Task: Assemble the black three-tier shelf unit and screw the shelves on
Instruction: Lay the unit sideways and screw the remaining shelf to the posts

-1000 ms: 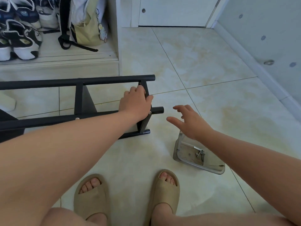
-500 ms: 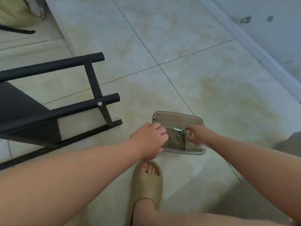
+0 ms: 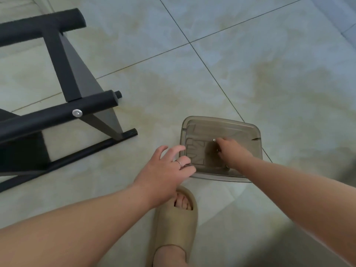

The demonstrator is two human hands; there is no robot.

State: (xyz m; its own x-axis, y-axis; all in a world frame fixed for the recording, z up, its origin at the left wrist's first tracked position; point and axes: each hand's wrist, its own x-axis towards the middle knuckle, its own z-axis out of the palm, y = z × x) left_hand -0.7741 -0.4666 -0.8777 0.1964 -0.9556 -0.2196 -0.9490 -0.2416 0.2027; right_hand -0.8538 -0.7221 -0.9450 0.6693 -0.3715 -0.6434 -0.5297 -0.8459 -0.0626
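Right hand now deeper in tray — left hand at rim.

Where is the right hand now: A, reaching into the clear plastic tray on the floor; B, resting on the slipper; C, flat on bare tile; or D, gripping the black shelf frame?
A: the right hand is down inside the plastic tray, well clear of the black shelf frame.

Pale marbled floor tiles — thin dark grout lines, grey wall base upper right
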